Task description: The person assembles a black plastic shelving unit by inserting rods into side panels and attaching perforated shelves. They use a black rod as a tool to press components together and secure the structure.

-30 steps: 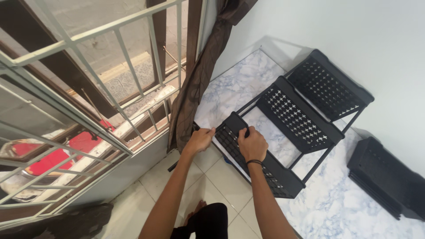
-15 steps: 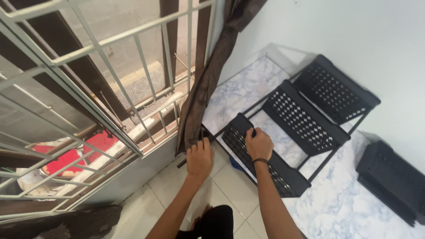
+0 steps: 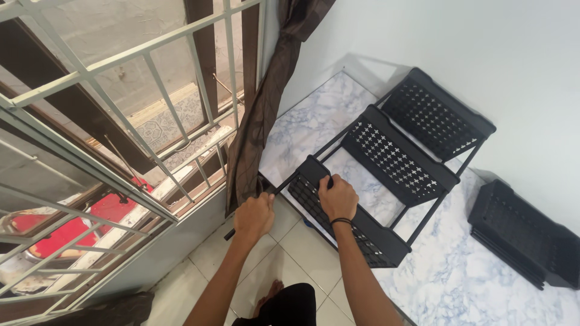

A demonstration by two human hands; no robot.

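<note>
Marbled floor mat [image 3: 314, 130]: my left hand [image 3: 254, 216] clenches a black rod [image 3: 284, 184], right hand [image 3: 337, 196] clamps the rack [image 3: 386, 160]; forcing could buckle it.

Matt black plastic rack [image 3: 386, 175] – glossy marbled mat [image 3: 483, 271]

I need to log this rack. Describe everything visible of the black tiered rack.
The black rack looks like plastic: three perforated trays stepped on thin dark rods, lying tilted on the marble-patterned sheet near the white wall. The right hand grips the nearest tray's edge; the left hand holds a rod at its corner.
</note>
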